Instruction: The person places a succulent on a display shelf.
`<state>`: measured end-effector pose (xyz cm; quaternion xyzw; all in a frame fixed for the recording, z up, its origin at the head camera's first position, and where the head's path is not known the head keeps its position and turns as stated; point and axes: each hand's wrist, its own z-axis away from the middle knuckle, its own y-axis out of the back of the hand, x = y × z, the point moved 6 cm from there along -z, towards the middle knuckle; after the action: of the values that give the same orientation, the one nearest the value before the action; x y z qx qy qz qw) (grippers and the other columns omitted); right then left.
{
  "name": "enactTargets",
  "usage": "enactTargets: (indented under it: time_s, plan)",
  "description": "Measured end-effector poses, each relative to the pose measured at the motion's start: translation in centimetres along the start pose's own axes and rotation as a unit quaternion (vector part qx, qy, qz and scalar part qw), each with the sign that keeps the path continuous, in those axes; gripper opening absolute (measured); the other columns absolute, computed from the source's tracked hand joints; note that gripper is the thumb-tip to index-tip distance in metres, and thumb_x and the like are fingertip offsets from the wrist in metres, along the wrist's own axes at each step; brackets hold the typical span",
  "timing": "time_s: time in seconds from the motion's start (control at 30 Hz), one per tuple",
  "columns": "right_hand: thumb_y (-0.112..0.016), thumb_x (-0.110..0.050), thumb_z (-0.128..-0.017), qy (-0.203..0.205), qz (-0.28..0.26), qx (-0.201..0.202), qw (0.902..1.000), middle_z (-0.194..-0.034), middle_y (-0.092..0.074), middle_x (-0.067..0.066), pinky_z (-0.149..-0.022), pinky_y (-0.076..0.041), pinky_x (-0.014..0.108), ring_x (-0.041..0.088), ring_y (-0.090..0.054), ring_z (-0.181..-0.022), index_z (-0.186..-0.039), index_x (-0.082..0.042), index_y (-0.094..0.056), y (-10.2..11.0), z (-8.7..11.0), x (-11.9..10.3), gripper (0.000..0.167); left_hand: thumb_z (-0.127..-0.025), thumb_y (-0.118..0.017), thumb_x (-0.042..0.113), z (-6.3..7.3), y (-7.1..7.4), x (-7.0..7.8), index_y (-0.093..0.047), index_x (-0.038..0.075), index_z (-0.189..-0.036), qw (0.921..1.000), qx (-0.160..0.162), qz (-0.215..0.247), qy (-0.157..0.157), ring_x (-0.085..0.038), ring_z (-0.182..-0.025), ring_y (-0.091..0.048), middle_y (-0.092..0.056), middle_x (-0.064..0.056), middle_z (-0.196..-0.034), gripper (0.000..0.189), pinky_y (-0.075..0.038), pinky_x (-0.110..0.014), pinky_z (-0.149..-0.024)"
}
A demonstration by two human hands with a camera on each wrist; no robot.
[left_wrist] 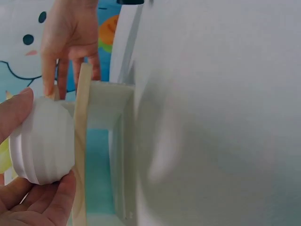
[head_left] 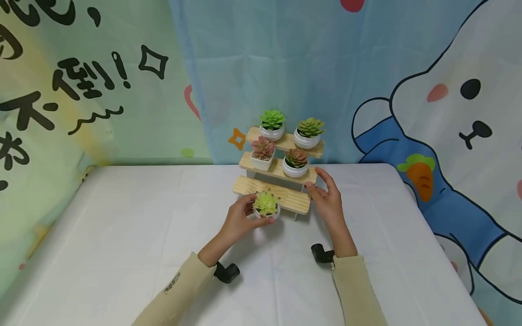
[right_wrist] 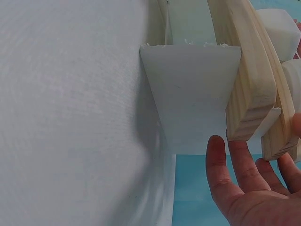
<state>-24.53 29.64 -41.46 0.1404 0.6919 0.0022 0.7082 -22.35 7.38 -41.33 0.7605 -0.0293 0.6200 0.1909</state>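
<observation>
My left hand (head_left: 242,219) grips a small potted succulent (head_left: 266,203), yellow-green with a round white pot (left_wrist: 44,141), fingers and thumb on opposite sides of the pot. It is at the front edge of the bottom step of a three-tier wooden stand (head_left: 293,199); in the left wrist view the pot's base is against or very near that board. My right hand (head_left: 330,203) holds the right end of the stand's middle board, thumb and fingertips around its edge. In the right wrist view, fingers (right_wrist: 216,155) spread beside the board ends.
Two green succulents (head_left: 272,122) (head_left: 309,131) in white pots stand on the top tier. On the middle tier are a pinkish succulent (head_left: 263,151) in a square pot and a reddish one (head_left: 296,162) in a round pot. A white cloth (head_left: 142,226) covers the table; a printed curtain (head_left: 285,54) hangs behind.
</observation>
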Motion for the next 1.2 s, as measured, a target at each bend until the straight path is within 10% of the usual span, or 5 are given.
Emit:
enactTargets:
  time_s: [0.7, 1.2]
  plan:
    - [-0.053, -0.024, -0.102, 0.003, -0.003, 0.0, 1.0, -0.159, -0.026, -0.001, -0.088, -0.044, 0.02, -0.001, -0.056, -0.102, -0.154, -0.018, -0.03, 0.2, 0.2, 0.0, 0.057, -0.08, -0.081, 0.009, -4.3, 0.5, 1.1, -0.054, -0.006, -0.132, 0.9982, 0.001, -0.06, 0.002, -0.032, -0.103, -0.064, -0.06, -0.021, -0.124, 0.06, -0.055, -0.035, -0.086]
    - [-0.054, -0.023, -0.102, 0.005, -0.005, -0.005, 1.0, -0.158, -0.028, -0.001, -0.085, -0.044, 0.017, 0.001, -0.058, -0.103, -0.153, -0.018, -0.032, 0.0, 0.4, 0.0, 0.056, -0.082, -0.079, 0.007, -4.1, 0.4, 0.2, -0.043, -0.008, -0.138, 0.9995, 0.006, -0.012, 0.029, -0.037, -0.128, -0.051, -0.047, -0.026, -0.14, 0.069, -0.044, -0.044, -0.105]
